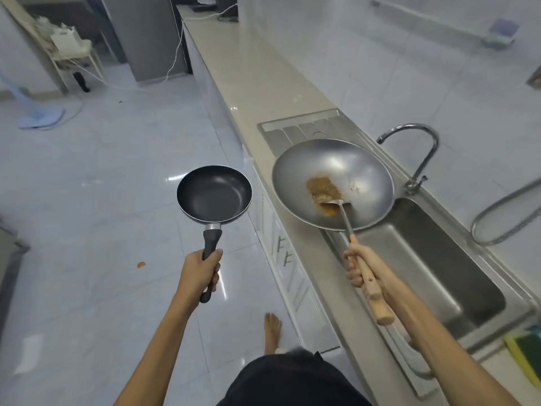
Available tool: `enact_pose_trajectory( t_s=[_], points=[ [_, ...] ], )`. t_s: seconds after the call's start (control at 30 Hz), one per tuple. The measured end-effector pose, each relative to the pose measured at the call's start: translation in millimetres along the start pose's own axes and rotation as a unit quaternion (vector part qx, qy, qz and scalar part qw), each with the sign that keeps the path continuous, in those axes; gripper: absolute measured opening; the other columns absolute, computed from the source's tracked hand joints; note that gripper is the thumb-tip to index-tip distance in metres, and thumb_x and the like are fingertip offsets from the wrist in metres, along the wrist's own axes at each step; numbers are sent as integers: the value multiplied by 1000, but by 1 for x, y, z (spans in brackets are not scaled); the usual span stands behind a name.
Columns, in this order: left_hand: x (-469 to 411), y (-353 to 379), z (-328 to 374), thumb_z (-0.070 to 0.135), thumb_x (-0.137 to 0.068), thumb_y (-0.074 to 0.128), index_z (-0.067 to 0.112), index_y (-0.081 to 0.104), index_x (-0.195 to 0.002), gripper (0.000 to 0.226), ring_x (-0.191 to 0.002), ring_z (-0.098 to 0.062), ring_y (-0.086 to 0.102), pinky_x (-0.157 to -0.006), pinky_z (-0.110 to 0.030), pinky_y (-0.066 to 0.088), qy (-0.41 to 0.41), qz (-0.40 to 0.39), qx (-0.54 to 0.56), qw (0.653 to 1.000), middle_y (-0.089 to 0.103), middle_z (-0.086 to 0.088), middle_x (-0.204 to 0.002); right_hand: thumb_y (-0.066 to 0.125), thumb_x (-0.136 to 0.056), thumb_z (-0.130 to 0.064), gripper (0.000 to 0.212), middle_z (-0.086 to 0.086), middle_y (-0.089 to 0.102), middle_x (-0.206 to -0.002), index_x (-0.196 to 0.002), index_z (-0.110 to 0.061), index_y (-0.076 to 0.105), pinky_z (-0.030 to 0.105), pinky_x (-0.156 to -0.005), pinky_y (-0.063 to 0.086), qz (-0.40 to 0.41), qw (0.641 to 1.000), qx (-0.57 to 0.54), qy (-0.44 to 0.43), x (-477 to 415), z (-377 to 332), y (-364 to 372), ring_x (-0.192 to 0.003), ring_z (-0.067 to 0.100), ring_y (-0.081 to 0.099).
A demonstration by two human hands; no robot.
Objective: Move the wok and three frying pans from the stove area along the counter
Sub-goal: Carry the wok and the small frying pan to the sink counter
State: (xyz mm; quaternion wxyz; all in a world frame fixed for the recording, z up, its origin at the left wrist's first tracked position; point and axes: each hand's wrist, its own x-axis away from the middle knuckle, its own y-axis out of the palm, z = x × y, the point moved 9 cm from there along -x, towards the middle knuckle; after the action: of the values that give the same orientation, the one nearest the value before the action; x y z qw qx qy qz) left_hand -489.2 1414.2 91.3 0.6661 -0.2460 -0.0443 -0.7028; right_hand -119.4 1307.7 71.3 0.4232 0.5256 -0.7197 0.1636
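Head view gives me both hands out in front, each carrying a piece of cookware. My left hand [202, 269] has its fingers wrapped tight round the black handle of a small dark pan [214, 194], which hangs over the floor just beside the counter [263, 92] edge. My right hand [366, 266] is clamped on the wooden handle of the wok [332, 183], held above the near end of the drainboard and the far edge of the sink [424, 259]. A spatula [336, 205] lies inside the wok on a patch of brown residue, its shaft running back along the handle; I cannot tell whether my fingers pinch it too. I judge the task to be early to midway: the wok and one pan are in transit, neither set down, and the long bare counter stretches away ahead. The other two pans and the stove are out of sight, so I cannot say whether they have been moved. Both pieces point bowl-first away from me, long axes running roughly along the counter; the pan sits near level, while the wok tips slightly towards me and to the left.
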Motion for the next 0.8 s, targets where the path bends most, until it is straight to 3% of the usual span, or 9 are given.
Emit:
enact_pose_trajectory(
  t_s=[0.2, 0.4, 0.57, 0.8],
  points=[
    [-117, 2, 40, 33, -96, 65, 11, 51, -70, 36, -36, -11, 44, -36, -23, 38, -36, 40, 39, 998, 50, -2, -53, 52, -93, -15, 23, -2, 46, -47, -70, -14, 48, 15, -29, 33, -11, 1000, 3, -3, -91, -113, 32, -29, 9, 41],
    [-196, 4, 71, 27, -93, 64, 9, 51, -73, 30, -35, -13, 42, -37, -22, 37, -49, 62, 24, 997, 48, -4, -55, 52, -92, -18, 21, -3, 46, -49, -72, -16, 49, 17, -30, 36, 0, 1000, -13, -20, -166, -199, 53, -31, 10, 43],
    [-279, 2, 96, 23, -88, 66, 9, 52, -73, 25, -35, -14, 42, -40, -25, 35, -57, 32, -14, 998, 47, -5, -53, 57, -90, -21, 19, -3, 51, -53, -73, -15, 55, 20, -30, 39, 5, 998, -58, -30, -233, -245, 77, -34, 9, 46],
    [-398, -4, 146, 20, -90, 69, 7, 53, -72, 28, -32, -10, 44, -36, -24, 38, -41, -31, -67, 996, 49, 0, -45, 51, -92, -18, 24, -5, 47, -48, -69, -16, 48, 17, -29, 37, 45, 990, -128, -30, -306, -300, 121, -32, 7, 43]
  ],
)
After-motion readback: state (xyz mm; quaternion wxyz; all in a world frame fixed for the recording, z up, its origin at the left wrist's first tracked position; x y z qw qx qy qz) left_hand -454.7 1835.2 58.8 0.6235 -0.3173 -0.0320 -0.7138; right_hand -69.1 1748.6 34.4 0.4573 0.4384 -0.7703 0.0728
